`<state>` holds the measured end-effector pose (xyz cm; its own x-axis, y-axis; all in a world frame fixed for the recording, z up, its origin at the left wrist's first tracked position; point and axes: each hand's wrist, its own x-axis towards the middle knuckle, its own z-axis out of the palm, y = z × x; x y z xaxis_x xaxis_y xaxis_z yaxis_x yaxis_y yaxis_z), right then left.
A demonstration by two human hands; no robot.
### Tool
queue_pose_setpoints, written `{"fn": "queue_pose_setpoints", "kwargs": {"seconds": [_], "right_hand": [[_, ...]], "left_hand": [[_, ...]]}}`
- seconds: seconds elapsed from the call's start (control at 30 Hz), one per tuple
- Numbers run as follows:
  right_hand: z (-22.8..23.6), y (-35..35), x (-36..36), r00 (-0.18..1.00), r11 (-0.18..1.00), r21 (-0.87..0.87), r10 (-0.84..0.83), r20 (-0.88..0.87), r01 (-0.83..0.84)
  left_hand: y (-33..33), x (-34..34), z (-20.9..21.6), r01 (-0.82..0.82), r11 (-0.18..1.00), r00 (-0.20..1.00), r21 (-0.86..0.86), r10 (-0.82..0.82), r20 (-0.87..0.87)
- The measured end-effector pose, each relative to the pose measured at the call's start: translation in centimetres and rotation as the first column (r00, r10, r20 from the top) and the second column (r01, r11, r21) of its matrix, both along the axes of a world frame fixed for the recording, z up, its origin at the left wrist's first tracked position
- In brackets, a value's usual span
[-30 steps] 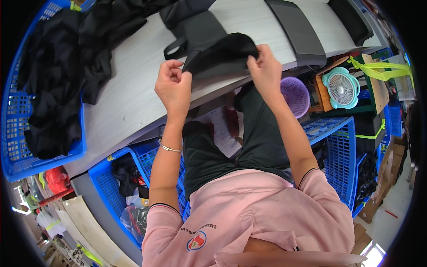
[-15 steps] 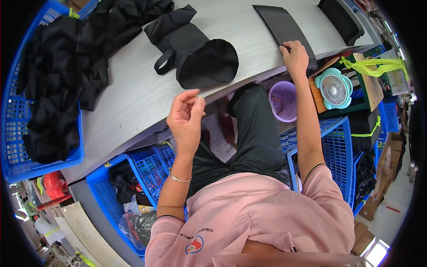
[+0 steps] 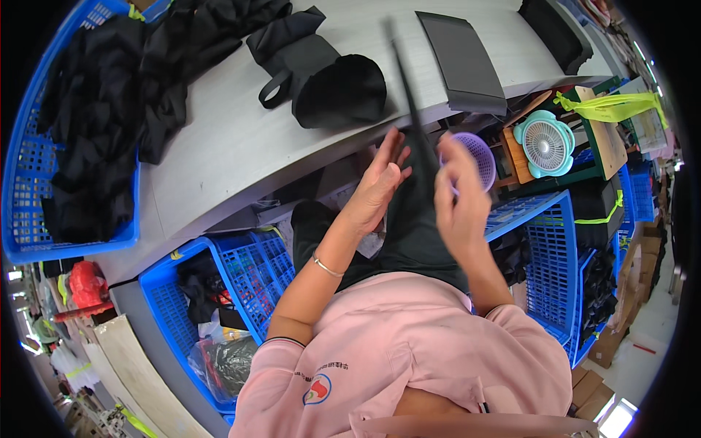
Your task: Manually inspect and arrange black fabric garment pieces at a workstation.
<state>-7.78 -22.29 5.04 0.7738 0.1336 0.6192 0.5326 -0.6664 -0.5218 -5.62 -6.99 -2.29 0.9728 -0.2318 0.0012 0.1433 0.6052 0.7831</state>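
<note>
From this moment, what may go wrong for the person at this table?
1. A thin dark strip shows blurred between the left hand and the right hand; whether either grips it is unclear, so it might slip and fall.
2. The black cloth piece lies near the front edge of the table, so a passing arm might knock it off.

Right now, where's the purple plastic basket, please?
In the head view's right half, the basket is partly behind the right hand, left of the round turquoise fan.
</note>
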Motion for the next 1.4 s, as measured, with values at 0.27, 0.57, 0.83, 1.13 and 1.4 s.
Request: {"fn": "queue_pose_setpoints", "kwargs": {"seconds": [0.27, 0.57, 0.83, 1.13, 1.4], "right_hand": [[-1.4, -0.5, -6.2, 0.614, 0.757, 0.648, 0.553, -0.564, -0.086], [-2.1, 1.2, -5.3, 0.986, 1.000, 0.014, -0.011, -0.169, 0.013], [-3.6, 0.5, -3.4, 0.603, 0.781, 0.624, 0.515, -0.609, -0.037], [-0.8, 2.0, -0.2, 0.718, 0.978, 0.144, 0.208, -0.664, -0.150], [-1.1, 4.0, 4.7, 0.930, 0.955, -0.229, 0.096, -0.356, -0.186]], "left_hand": [[1.9, -1.6, 1.9, 0.220, 0.943, 0.975, -0.251, -0.206, 0.079], [3.2, -2.9, 3.6, -0.104, 0.974, 0.951, -0.200, 0.038, -0.306], [4.1, -2.0, 2.7, -0.573, 0.557, 0.819, 0.601, 0.409, 0.402], [9.2, 7.6, 0.9, -0.790, 0.093, 0.607, 0.606, 0.253, 0.753], [5.2, 4.3, 5.4, -0.706, 0.351, 0.621, 0.615, -0.110, 0.776]]}}
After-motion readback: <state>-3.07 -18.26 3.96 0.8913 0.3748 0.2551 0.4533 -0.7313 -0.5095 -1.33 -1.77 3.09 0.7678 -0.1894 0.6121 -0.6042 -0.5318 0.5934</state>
